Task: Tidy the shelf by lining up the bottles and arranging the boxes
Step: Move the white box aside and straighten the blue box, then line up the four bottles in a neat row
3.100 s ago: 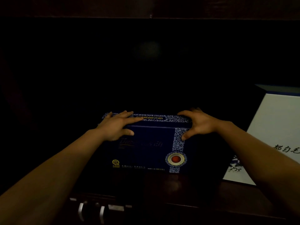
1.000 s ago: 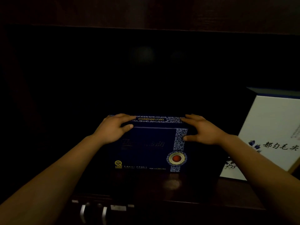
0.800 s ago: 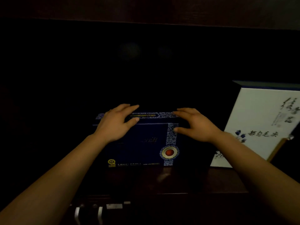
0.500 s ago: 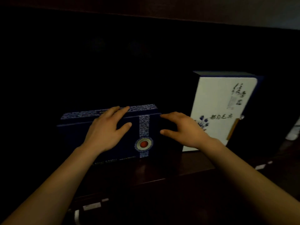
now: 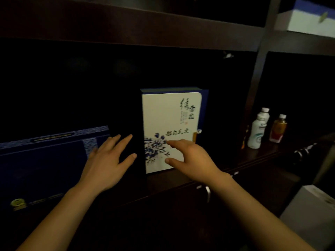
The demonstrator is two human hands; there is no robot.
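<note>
Standing on a dim, dark wooden shelf (image 5: pixel 248 156), a blue box (image 5: pixel 41 165) is sitting at the left and a white box (image 5: pixel 163 115), upright, is showing black Chinese calligraphy and blue flowers. Two bottles (image 5: pixel 257 132) are standing beyond a post (image 5: pixel 257 73). The left hand (image 5: pixel 107 163) and right hand (image 5: pixel 194 160) are hovering before the boxes, fingers spread, holding nothing.

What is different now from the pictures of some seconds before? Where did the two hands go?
Both hands let go of the dark blue box, whose top edge they held before, and moved right. The left hand is now open past its right end. The right hand is open in front of the white box; contact is unclear. The dark blue box still stands upright.
</note>
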